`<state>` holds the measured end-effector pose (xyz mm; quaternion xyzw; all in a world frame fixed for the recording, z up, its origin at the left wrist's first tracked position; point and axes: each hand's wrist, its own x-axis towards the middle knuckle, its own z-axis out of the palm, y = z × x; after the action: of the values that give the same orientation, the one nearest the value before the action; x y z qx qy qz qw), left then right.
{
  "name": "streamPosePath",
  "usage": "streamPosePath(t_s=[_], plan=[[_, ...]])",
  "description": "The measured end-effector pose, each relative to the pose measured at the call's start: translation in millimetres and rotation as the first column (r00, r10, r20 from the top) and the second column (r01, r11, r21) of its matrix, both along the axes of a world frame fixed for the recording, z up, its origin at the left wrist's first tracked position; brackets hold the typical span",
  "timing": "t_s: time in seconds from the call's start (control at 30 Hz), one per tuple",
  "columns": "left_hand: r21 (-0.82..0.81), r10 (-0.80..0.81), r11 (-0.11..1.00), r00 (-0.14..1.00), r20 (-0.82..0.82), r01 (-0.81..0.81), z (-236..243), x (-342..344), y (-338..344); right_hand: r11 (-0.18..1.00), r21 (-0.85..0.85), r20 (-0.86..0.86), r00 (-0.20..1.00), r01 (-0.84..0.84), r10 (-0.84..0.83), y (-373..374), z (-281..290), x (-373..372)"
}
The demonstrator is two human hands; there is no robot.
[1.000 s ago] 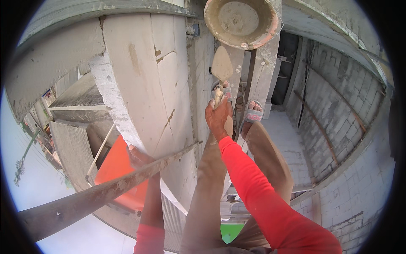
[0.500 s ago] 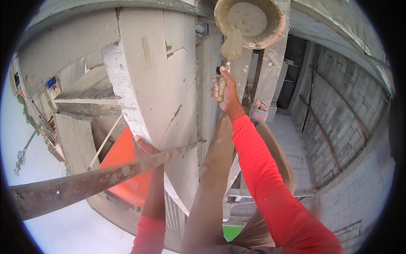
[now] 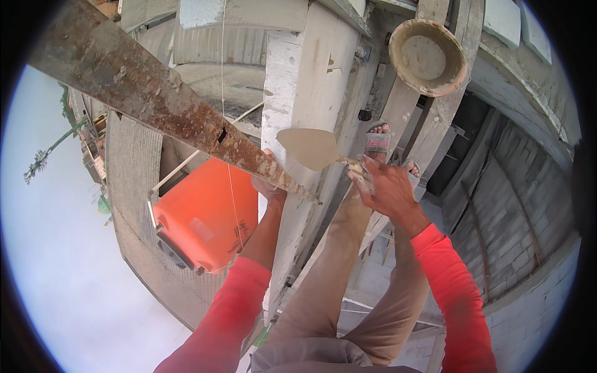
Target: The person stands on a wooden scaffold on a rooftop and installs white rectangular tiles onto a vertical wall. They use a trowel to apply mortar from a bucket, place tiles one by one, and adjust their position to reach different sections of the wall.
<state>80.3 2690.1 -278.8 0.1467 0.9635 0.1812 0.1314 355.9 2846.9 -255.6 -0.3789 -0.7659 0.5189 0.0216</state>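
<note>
My right hand (image 3: 392,191) is closed round the handle of a pointed trowel, above my thighs. The trowel's blade (image 3: 308,149), coated a smooth grey-beige, points left across the pale wall (image 3: 314,93); I cannot tell whether it touches it. My left hand (image 3: 269,186) rests at the wall's white edge, its fingers stretched out and partly hidden behind a rusty metal bar (image 3: 205,124). The bar slants from the upper left to the wall. Grey mortar lies in a round bucket (image 3: 463,71) ahead of my right hand.
Wooden planks (image 3: 444,115) carry the bucket and my sandalled feet (image 3: 377,140). An orange tank (image 3: 208,208) is left of the wall, above a corrugated roof (image 3: 134,186). A thin string (image 3: 224,74) hangs near it. To the right stands a grey block wall (image 3: 522,205).
The trowel has come away from the bucket's rim toward me, and its blade has swung left over the wall. My view has shifted; my left hand stays at the wall's edge.
</note>
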Motion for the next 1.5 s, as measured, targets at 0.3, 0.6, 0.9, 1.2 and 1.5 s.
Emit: streamPosePath(t_s=[0.3,0.6,0.9,1.2,1.5], plan=[[-0.135,-0.212,0.973,0.952,-0.220,0.185,7.6,-14.4,-43.4,0.997,0.061,0.058,0.997,-0.046,0.043,20.6,-16.6,-32.5],[-0.183,0.113,0.974,0.985,-0.128,-0.135,7.5,-1.2,-45.6,0.987,0.141,0.047,0.996,-0.076,0.070,18.2,-5.6,-56.9],[-0.189,0.101,0.975,0.989,-0.108,-0.120,13.4,5.4,-39.1,0.990,0.094,0.094,0.991,-0.103,0.094,12.8,-2.1,-69.6],[-0.220,-0.031,0.975,0.974,-0.223,-0.020,6.7,1.2,-43.6,0.992,0.116,0.043,0.998,-0.047,0.043,7.2,-1.7,-75.0],[-0.262,0.022,0.963,0.989,-0.148,-0.061,8.6,-1.1,-44.3,0.978,0.190,0.005,0.996,-0.088,0.088,14.3,-5.5,-74.3]])
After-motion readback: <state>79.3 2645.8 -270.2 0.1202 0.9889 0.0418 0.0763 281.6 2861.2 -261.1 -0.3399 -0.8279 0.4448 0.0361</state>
